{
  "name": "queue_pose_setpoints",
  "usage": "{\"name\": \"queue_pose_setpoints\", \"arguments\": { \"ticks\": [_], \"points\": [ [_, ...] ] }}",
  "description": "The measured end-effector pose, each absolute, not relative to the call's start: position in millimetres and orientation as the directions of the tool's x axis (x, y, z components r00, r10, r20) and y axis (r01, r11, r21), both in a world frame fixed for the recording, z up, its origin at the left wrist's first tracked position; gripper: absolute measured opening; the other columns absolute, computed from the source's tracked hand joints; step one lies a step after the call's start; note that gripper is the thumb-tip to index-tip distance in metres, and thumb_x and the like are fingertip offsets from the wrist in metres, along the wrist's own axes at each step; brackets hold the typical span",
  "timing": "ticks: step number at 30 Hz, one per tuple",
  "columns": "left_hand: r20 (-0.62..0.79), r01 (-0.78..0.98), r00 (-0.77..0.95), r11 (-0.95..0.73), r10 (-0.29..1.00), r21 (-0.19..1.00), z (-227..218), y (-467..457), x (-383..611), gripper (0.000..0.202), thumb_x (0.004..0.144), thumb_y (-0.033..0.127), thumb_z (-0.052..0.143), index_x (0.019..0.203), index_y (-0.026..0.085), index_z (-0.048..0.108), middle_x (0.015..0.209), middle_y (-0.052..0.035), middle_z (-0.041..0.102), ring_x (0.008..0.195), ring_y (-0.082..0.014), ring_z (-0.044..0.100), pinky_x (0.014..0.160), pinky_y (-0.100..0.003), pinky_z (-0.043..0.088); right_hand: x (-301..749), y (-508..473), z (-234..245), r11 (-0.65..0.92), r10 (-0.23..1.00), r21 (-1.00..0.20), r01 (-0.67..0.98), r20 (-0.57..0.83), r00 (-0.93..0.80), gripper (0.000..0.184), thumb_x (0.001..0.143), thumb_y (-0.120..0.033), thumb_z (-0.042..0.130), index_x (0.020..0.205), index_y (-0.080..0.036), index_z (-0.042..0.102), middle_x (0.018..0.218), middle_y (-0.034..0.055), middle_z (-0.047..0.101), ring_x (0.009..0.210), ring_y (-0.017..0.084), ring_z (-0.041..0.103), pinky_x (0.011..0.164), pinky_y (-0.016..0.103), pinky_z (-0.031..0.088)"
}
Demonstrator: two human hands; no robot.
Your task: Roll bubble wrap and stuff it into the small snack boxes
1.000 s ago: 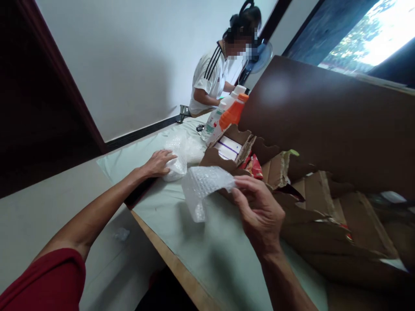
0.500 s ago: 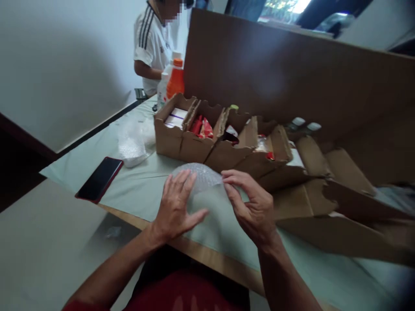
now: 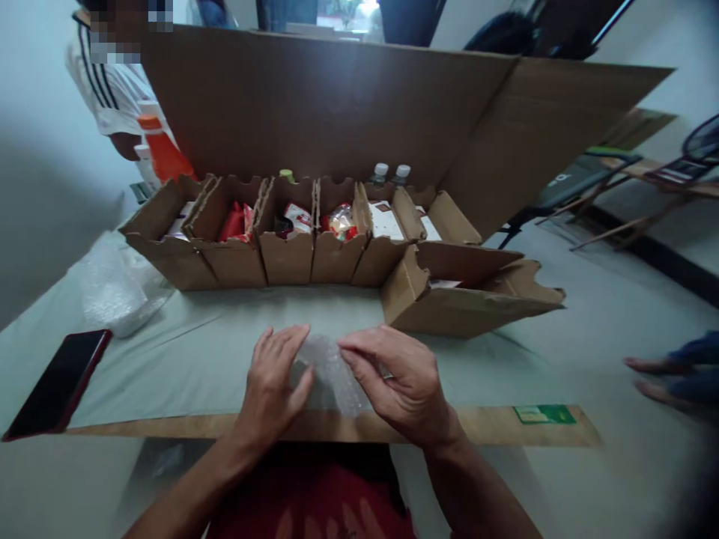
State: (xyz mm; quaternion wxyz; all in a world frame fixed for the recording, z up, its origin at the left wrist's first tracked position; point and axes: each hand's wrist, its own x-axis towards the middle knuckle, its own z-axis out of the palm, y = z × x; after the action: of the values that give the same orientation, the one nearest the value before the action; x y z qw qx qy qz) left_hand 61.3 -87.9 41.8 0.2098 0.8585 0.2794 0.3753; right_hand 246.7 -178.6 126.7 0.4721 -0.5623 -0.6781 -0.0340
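A clear sheet of bubble wrap (image 3: 335,378) hangs between my hands, over the front of the table. My right hand (image 3: 401,374) pinches its upper edge between thumb and fingers. On the other side my left hand (image 3: 274,378) is open, thumb apart from the fingers, close to the sheet's left edge; I cannot tell whether it touches it. More bubble wrap (image 3: 115,288) lies crumpled at the left of the table. Beyond my hands stands a row of cardboard bins (image 3: 233,266) holding red packets (image 3: 239,222), a wrapped snack packet (image 3: 341,223) and white boxes (image 3: 385,221).
Another cardboard bin (image 3: 449,311) juts forward at the right. A phone (image 3: 59,382) lies at the left table edge. Orange (image 3: 162,153) and white bottles stand behind the bins, before a tall cardboard panel (image 3: 331,105). A person in a white shirt (image 3: 120,93) stands back left; someone's feet (image 3: 663,378) show at right.
My view has swung to the right, so the bins now face me squarely. The bubble wrap hangs down from my right hand, and my left hand no longer rests over it.
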Motion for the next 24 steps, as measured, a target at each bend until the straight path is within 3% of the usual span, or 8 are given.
{"name": "queue_pose_setpoints", "arguments": {
  "ticks": [2,5,8,11,14,16,20,24],
  "points": [
    [0.441,0.335,0.600,-0.710,0.668,0.620,31.6,-73.3,60.0,0.027,0.092,0.024,0.053,0.113,0.027,0.071,0.103,-0.0052,0.080,0.096,-0.0254,0.076,0.105,-0.054,0.053,256.5,-195.6,130.3,0.310,0.710,-0.532,0.788,0.680,0.181,0.015,0.094,-0.014,0.065,0.102,-0.023,0.073,0.088,0.0003,0.079,0.076,0.014,0.073,0.068,0.025,0.058],
    [0.224,0.372,0.640,-0.551,0.735,0.747,31.4,-48.3,32.8,0.022,0.091,0.035,0.057,0.093,0.024,0.075,0.090,-0.0046,0.080,0.084,-0.0233,0.075,0.083,-0.039,0.061,280.0,-218.8,122.5,0.148,0.642,-0.610,0.778,0.658,0.394,0.014,0.092,-0.018,0.070,0.100,-0.027,0.076,0.088,-0.0013,0.078,0.072,0.013,0.071,0.066,0.024,0.056],
    [0.031,0.427,0.681,-0.432,0.731,0.794,45.3,-28.0,5.0,0.027,0.089,0.045,0.060,0.092,0.023,0.075,0.084,-0.0032,0.078,0.078,-0.0211,0.073,0.071,-0.031,0.059,301.7,-218.5,92.3,0.005,0.640,-0.689,0.725,0.559,0.527,0.008,0.092,-0.026,0.070,0.095,-0.025,0.077,0.084,-0.0008,0.077,0.069,0.013,0.069,0.064,0.024,0.054],
    [-0.071,0.575,0.672,-0.458,0.738,0.677,47.9,-9.3,-1.3,0.035,0.088,0.048,0.059,0.108,0.023,0.073,0.076,-0.0019,0.073,0.070,-0.0217,0.070,0.067,-0.033,0.057,315.1,-200.9,50.8,-0.104,0.682,-0.724,0.681,0.447,0.579,0.018,0.094,-0.034,0.063,0.094,-0.021,0.075,0.084,0.0020,0.077,0.071,0.016,0.070,0.067,0.028,0.055],
    [0.057,0.655,0.665,-0.618,0.745,0.436,33.6,1.5,7.6,0.039,0.087,0.041,0.057,0.116,0.019,0.071,0.095,-0.0105,0.076,0.089,-0.0316,0.071,0.085,-0.049,0.057,329.3,-199.4,19.0,-0.185,0.682,-0.691,0.699,0.423,0.597,0.023,0.090,-0.040,0.063,0.092,-0.020,0.075,0.093,0.0065,0.079,0.088,0.022,0.073,0.082,0.037,0.056],
    [0.205,0.612,0.686,-0.706,0.698,0.357,24.1,-0.8,18.1,0.040,0.088,0.040,0.056,0.120,0.019,0.069,0.115,-0.0163,0.073,0.108,-0.0377,0.067,0.097,-0.058,0.052,343.4,-217.5,7.0,-0.240,0.633,-0.668,0.704,0.442,0.635,0.025,0.090,-0.042,0.063,0.092,-0.021,0.075,0.097,0.0081,0.079,0.095,0.024,0.072,0.089,0.042,0.054],
    [0.251,0.403,0.754,-0.729,0.607,0.553,22.4,-25.8,62.8,0.042,0.095,0.041,0.055,0.134,0.026,0.060,0.135,-0.0122,0.065,0.122,-0.0309,0.064,0.103,-0.050,0.053,386.4,-272.6,-6.8,-0.409,0.409,-0.675,0.614,0.466,0.785,0.030,0.090,-0.044,0.061,0.100,-0.018,0.072,0.099,0.0107,0.075,0.091,0.025,0.069,0.085,0.042,0.055],
    [0.197,0.135,0.880,-0.625,0.432,0.769,25.1,-51.7,155.6,0.065,0.093,0.035,0.057,0.155,0.027,0.038,0.157,-0.0135,0.047,0.137,-0.0291,0.054,0.110,-0.048,0.050,444.6,-293.4,-16.8,-0.433,0.269,-0.786,0.441,0.355,0.895,0.060,0.076,-0.049,0.069,0.125,-0.017,0.060,0.128,0.0185,0.066,0.106,0.029,0.067,0.081,0.043,0.056]
  ]
}}
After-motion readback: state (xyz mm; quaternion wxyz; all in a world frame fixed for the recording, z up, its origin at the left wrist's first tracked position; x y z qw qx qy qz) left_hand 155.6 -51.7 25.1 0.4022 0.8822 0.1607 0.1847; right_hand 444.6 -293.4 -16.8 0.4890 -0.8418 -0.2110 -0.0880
